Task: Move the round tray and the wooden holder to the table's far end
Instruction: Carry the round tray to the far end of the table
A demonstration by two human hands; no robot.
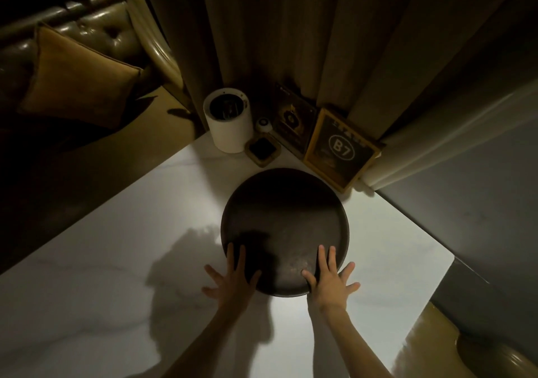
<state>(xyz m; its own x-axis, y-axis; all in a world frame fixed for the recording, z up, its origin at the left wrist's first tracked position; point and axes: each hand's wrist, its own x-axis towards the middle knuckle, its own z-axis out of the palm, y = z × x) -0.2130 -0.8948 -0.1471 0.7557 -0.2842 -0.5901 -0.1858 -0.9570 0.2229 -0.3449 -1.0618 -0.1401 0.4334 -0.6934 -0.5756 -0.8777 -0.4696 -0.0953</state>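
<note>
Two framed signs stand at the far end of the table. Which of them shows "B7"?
The yellow-framed sign on the right, nearest the round tray. The darker sign left of it shows no such marking.

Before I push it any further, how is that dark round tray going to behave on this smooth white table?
The round tray looks rigid, so it should probably slide as one piece without flexing. The white table looks smooth, so it may glide easily and overshoot toward the B7 sign. With the left hand and right hand flat on its near edge, it could pivot if pressed unevenly.
</note>
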